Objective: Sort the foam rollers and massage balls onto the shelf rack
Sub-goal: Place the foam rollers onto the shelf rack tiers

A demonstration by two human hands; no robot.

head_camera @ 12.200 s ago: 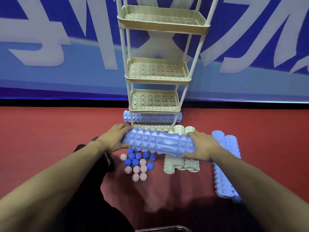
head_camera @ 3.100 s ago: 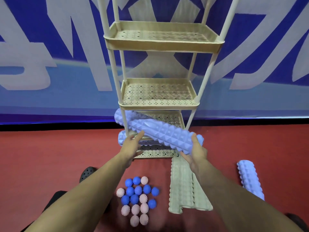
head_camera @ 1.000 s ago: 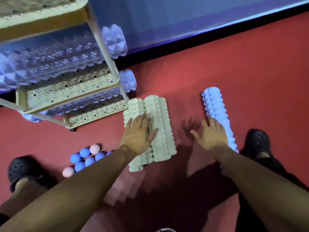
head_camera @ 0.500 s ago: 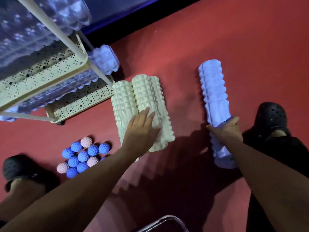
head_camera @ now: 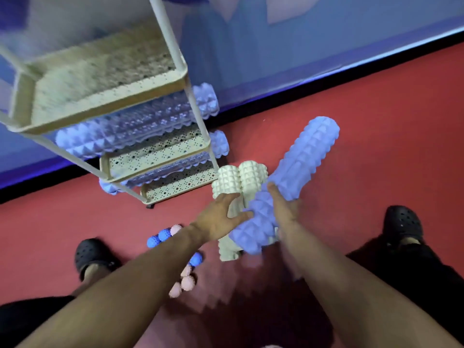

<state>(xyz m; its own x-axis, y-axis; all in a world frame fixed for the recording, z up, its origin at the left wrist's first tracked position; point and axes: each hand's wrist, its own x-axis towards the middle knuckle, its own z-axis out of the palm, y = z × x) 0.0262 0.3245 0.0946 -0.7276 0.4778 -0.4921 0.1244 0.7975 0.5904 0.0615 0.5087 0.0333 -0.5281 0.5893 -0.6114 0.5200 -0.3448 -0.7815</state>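
At far left on the red floor [head_camera: 376, 101] sits a black clog [head_camera: 91, 254], and above it rises the cream shelf rack [head_camera: 108, 96], tilted in the view. Its upper tray is blurred; below it, 1 blue spiked roller [head_camera: 130, 129] lies along a tier, its end poking past the right-hand post, and a second blue roller [head_camera: 218, 144] lies on the tier beneath — its end also sticks out to the right. Just beside the rack's lower right corner, cream rollers [head_camera: 238, 182] lie side by side on the floor. Blue and pink massage balls [head_camera: 185, 282] are clustered on the floor, partly hidden by the left forearm.

The left hand [head_camera: 221, 217] reaches forward with fingers spread fairly wide, its fingertips touching the near part of the held blue roller [head_camera: 301, 172] and overlapping the cream rollers. That roller is off the floor, slanting from low near the hands up to the right, its far end well clear of the rack. The right hand [head_camera: 283, 209] grips it from the right side, thumb laid along the spikes — the fingers wrap behind, out of sight. Farther right stands another black clog [head_camera: 401, 224].
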